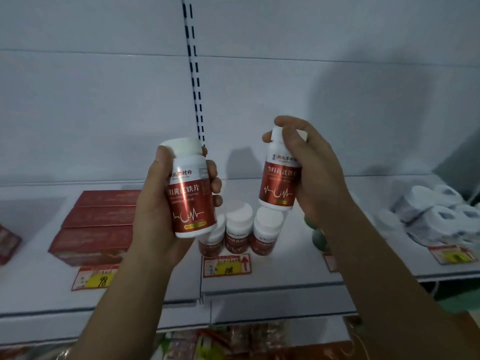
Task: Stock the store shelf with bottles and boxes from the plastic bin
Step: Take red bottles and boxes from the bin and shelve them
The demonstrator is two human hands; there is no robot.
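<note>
Bottles raised in both hands above the shelf

Your left hand [155,203] grips a white-capped bottle with a red label [191,188] round its body, thumb along the near side and fingers curled behind it, the bottle upright with a slight tilt. Your right hand [311,175] grasps a second matching bottle [279,178] from its right side, fingers wrapped over the cap and shoulder; its base hangs just above the row below. Both bottles are held in the air, apart from each other, in front of the white shelf [272,289].

On that shelf, between your two wrists at about 6 o'clock from the raised bottles, three more red-label bottles [239,229] stand upright side by side, touching or nearly so. A price tag marked 108 [227,266] sits on the shelf edge just in front of them. At 9 o'clock lies a stack of flat red boxes [98,224], with a tag marked 98 [96,279] before it. At 3 o'clock, well apart, sit white wrapped packs [436,211]; what they hold you cannot tell. A slotted upright strip [193,74] runs up the back panel at 12 o'clock.
</note>
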